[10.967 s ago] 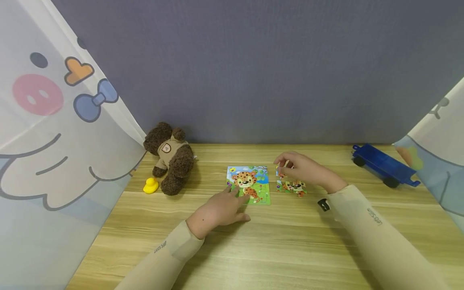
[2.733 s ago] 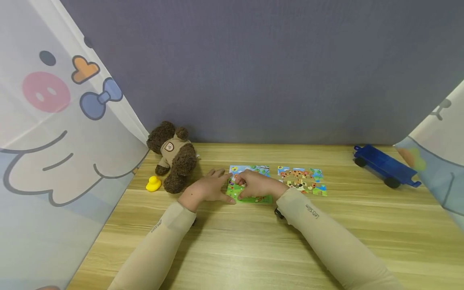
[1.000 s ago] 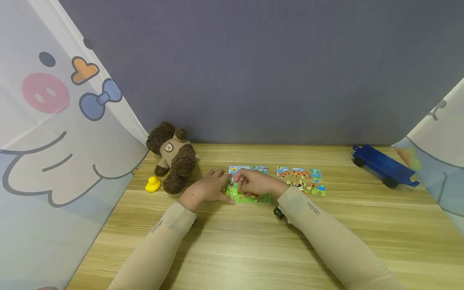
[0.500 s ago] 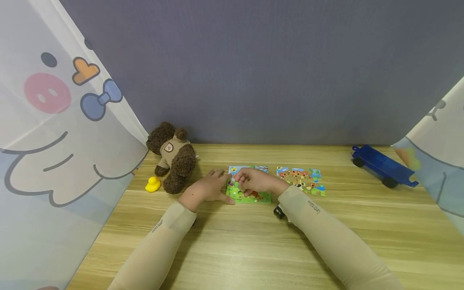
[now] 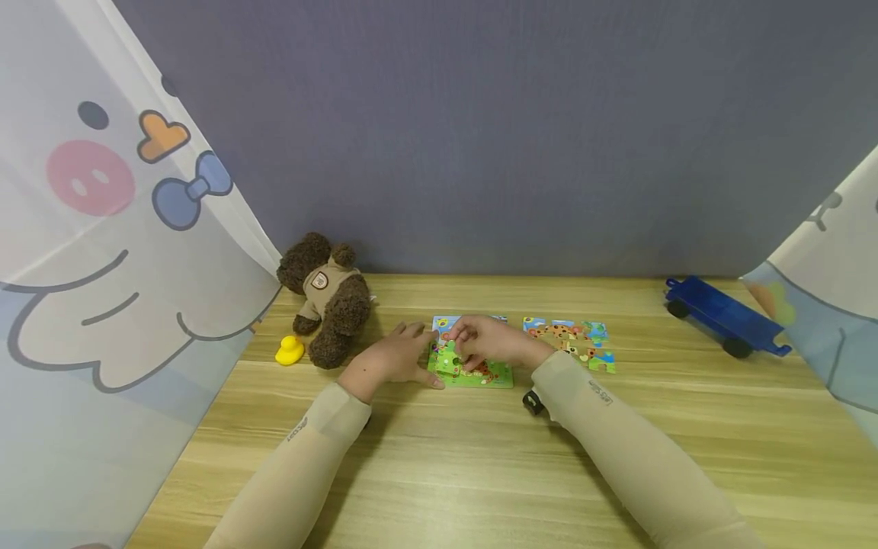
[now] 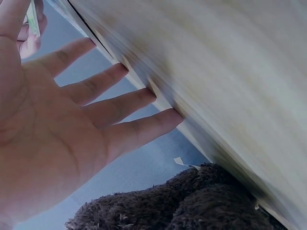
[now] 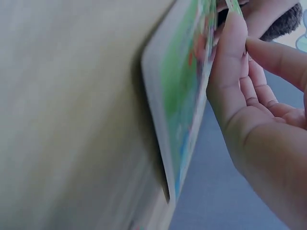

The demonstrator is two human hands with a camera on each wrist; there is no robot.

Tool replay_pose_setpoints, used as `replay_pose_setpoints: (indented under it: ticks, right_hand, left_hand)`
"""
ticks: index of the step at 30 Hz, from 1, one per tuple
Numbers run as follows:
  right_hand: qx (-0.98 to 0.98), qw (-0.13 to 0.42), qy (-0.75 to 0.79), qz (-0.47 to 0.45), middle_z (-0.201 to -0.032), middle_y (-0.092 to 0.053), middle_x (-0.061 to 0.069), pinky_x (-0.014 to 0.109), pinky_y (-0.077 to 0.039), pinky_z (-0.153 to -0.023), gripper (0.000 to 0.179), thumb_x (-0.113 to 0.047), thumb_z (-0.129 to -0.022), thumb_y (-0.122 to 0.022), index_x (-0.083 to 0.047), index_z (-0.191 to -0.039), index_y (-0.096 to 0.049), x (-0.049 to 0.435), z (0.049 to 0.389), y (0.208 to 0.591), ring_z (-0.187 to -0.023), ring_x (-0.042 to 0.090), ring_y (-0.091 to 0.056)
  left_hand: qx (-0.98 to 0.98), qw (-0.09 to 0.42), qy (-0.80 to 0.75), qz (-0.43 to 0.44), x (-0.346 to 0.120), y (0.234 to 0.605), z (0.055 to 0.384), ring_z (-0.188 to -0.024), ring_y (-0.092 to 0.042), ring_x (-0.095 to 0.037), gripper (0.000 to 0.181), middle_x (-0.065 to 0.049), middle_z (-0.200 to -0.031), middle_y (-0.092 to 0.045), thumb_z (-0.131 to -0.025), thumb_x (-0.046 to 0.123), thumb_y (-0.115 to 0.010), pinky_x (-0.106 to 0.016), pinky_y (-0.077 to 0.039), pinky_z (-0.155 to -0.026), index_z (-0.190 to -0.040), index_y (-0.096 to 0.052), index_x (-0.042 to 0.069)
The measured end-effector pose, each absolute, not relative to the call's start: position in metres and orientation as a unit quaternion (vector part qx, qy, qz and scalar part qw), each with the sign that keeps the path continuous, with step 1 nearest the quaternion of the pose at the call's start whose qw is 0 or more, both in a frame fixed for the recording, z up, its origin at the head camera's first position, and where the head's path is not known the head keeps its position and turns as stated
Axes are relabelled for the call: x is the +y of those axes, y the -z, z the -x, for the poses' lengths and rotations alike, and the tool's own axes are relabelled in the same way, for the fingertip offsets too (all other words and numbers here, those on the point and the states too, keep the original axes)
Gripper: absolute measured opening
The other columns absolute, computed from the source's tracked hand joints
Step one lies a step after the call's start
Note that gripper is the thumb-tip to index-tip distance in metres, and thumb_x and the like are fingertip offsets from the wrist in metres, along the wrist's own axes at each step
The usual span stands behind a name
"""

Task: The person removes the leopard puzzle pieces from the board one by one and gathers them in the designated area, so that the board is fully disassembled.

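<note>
A puzzle board [image 5: 499, 377] with a leopard picture lies flat on the table. Over its left part my right hand [image 5: 492, 341] pinches a green puzzle piece [image 5: 448, 361] between thumb and index finger; the right wrist view shows the edge of that piece [image 7: 233, 5] at the fingertips. My left hand [image 5: 396, 354] is beside the board's left edge, its fingers straight and spread. In the left wrist view the left hand's fingertips [image 6: 173, 116] meet the tabletop. Several loose or partly joined puzzle pieces [image 5: 565, 334] lie right of the board.
A brown teddy bear [image 5: 325, 293] lies at the left back, with a yellow rubber duck [image 5: 289, 350] in front of it. At the right back stands a blue toy wagon [image 5: 725, 314]. A grey partition [image 5: 480, 137] rises behind the wooden table [image 5: 439, 473].
My right hand has gone from the loose pieces to the board; lately it shifted slightly right, showing more of the pinched piece. My left hand moved off the board to its left edge.
</note>
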State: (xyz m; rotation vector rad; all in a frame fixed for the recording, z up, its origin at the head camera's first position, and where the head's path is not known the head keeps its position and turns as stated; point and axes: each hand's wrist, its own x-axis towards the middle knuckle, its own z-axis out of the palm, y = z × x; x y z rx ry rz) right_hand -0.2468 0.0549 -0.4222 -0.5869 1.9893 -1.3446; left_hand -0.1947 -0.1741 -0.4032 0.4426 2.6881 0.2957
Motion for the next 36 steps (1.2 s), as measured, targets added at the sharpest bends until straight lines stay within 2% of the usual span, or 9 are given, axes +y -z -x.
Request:
replay_pose_setpoints:
  ticks: [8,15,24,30,36]
  right_hand:
    - [0.77,0.304,0.513,0.227,-0.118,-0.059,0.014,0.04,-0.068,-0.088,0.027,-0.007,-0.108,-0.058,0.0,-0.134,-0.058,0.084,0.25,0.411,-0.099,0.025,-0.07]
    - [0.782,0.286,0.509,0.22,-0.124,-0.055,0.017,0.047,-0.066,-0.094,0.033,-0.013,-0.109,-0.06,0.002,-0.138,-0.055,0.122,0.25,0.405,-0.099,0.024,-0.07]
    - [0.797,0.277,0.495,0.209,-0.122,-0.059,0.018,0.041,-0.068,-0.086,0.033,-0.011,-0.108,-0.062,0.004,-0.136,-0.056,0.161,0.251,0.41,-0.095,0.024,-0.072]
    - [0.803,0.299,0.466,0.219,-0.112,-0.063,0.016,0.036,-0.066,-0.083,0.03,-0.008,-0.106,-0.061,0.006,-0.132,-0.057,0.176,0.246,0.412,-0.091,0.023,-0.071]
    - [0.797,0.331,0.446,0.238,-0.107,-0.061,0.013,0.032,-0.065,-0.077,0.023,-0.006,-0.104,-0.062,0.004,-0.125,-0.058,0.186,0.237,0.415,-0.088,0.023,-0.07]
  left_hand:
    - [0.961,0.196,-0.109,-0.163,-0.174,0.404,0.195,-0.162,-0.018,-0.058,0.106,-0.021,-0.179,-0.019,-0.087,0.062,-0.082,-0.074,-0.03,-0.127,-0.169,-0.034,0.016]
    - [0.959,0.196,-0.119,-0.164,-0.174,0.402,0.194,-0.162,-0.016,-0.058,0.106,-0.023,-0.179,-0.018,-0.088,0.059,-0.082,-0.077,-0.027,-0.127,-0.17,-0.032,0.015]
    - [0.959,0.199,-0.116,-0.162,-0.174,0.403,0.195,-0.163,-0.014,-0.057,0.107,-0.022,-0.179,-0.019,-0.088,0.059,-0.083,-0.074,-0.025,-0.129,-0.171,-0.03,0.017]
    - [0.959,0.202,-0.117,-0.16,-0.174,0.403,0.195,-0.164,-0.013,-0.056,0.106,-0.02,-0.18,-0.017,-0.088,0.06,-0.082,-0.074,-0.026,-0.129,-0.171,-0.03,0.02]
    - [0.959,0.202,-0.124,-0.156,-0.175,0.404,0.195,-0.164,-0.013,-0.055,0.105,-0.02,-0.18,-0.017,-0.088,0.059,-0.082,-0.074,-0.027,-0.129,-0.171,-0.031,0.019]
